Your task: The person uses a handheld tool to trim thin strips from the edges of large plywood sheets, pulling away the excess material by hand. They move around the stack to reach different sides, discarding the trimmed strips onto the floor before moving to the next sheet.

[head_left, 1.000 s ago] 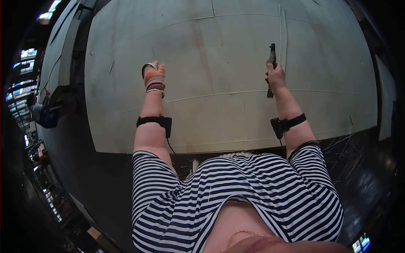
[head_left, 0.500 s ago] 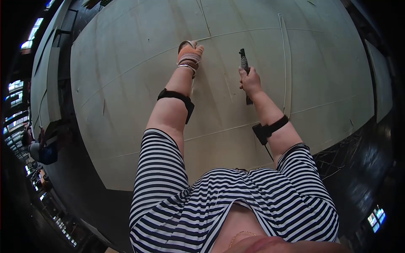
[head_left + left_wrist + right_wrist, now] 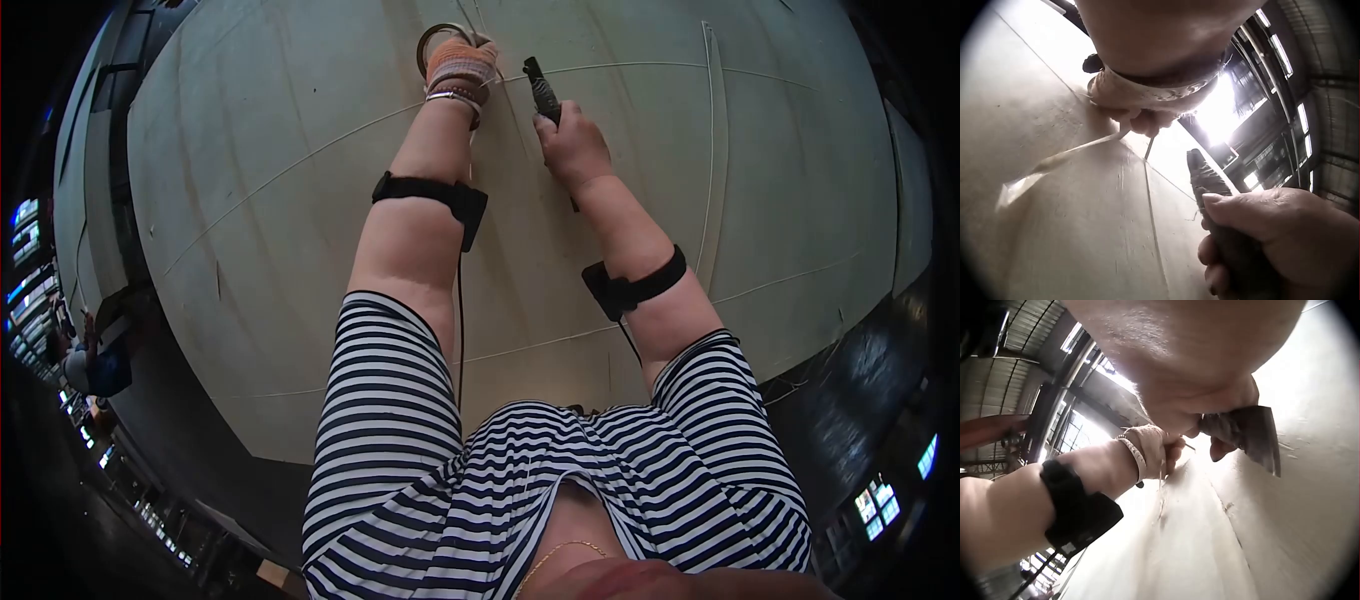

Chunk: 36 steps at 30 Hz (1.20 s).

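Note:
My left hand (image 3: 461, 64), in an orange-and-white fingerless glove, is over the far part of a large pale board (image 3: 300, 230). Its curled fingers hold a thin ring-shaped roll of tape (image 3: 422, 56). A narrow pale strip (image 3: 1075, 151) trails from these fingers along the board in the left wrist view. Close by on the right, my bare right hand (image 3: 578, 150) grips a dark tool (image 3: 543, 94) by its middle, thumb along the cord-wrapped handle. The tool's broad flat blade (image 3: 1261, 436) sticks out below that hand in the right wrist view.
Thin pale lines of tape or cord (image 3: 712, 130) run across the board. Long seams cross it near the left hand. Another board stands at the left edge, and a person (image 3: 95, 370) is beyond it. Dark floor (image 3: 845, 430) lies along the right side.
Both hands have moved farther out over the board and toward each other, the left going right and the right going left with its tool. The view has shifted with the head.

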{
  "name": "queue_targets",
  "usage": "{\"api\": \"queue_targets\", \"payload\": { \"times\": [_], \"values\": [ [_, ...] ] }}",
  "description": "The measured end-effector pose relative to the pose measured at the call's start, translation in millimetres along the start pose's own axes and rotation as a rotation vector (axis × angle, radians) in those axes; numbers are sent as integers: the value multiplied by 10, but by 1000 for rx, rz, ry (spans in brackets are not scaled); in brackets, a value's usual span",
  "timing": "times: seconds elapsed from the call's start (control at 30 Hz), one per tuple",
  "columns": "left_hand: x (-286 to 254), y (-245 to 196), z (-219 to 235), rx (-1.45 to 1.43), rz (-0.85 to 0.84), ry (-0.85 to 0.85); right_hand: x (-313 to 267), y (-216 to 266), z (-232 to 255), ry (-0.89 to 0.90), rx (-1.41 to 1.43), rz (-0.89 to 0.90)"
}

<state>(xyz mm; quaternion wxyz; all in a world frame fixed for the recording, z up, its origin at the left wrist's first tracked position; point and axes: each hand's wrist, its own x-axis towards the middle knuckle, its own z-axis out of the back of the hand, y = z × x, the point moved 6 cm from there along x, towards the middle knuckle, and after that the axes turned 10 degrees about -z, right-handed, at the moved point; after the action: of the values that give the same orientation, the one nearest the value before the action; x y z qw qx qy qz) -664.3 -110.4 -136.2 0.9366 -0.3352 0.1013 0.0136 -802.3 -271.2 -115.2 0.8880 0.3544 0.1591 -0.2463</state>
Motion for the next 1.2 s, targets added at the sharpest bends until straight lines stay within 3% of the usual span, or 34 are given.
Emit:
{"api": "queue_targets", "payload": {
  "times": [0.07,0.3,0.37,0.53,0.57,0.63,0.7,0.77,0.83,0.87,0.93,0.97,1.0,1.07,1.1,1.17,1.2],
  "values": [
    [-124,84,9,-169,-73,-71,22,105,-74,32,-196,15],
    [-170,201,-99,-468,-57,-84,84,277,-135,66,-301,17],
    [-169,234,-150,-577,-69,-141,-12,217,-150,130,-387,-58],
    [-540,213,214,-817,64,-234,-322,-12,-197,136,-427,-84],
    [-565,379,196,-811,103,-186,-414,-73,-198,137,-436,-84],
    [-841,596,290,-1088,123,-391,-586,-197,-195,132,-459,-68],
    [-1250,750,435,-1099,91,-442,-771,-324,-187,128,-488,-46],
    [-1671,977,471,-1173,161,-525,-934,-431,-184,120,-468,-26],
    [-2149,1371,737,-1213,237,-686,-1014,-567,-182,94,-433,8],
    [-2454,1504,951,-1304,254,-846,-1068,-626,-203,88,-400,29],
    [-3046,2288,1235,-1245,335,-999,-1027,-647,-180,58,-314,44],
    [-3415,2819,1343,-1070,433,-1012,-1019,-651,-165,36,-226,39],
    [-3850,3191,1452,-813,645,-1161,-948,-595,-162,40,-224,42],
    [-4808,3843,1621,-345,842,-1205,-675,-332,-59,-63,-141,122],
    [-5176,3605,1913,251,1187,-803,-511,-207,-46,-83,-163,137],
    [-5518,3158,2134,514,1157,-686,-143,65,-25,-102,-209,141],
    [-5635,3194,2113,662,978,-718,23,195,-24,-100,-234,131]
  ]
}}
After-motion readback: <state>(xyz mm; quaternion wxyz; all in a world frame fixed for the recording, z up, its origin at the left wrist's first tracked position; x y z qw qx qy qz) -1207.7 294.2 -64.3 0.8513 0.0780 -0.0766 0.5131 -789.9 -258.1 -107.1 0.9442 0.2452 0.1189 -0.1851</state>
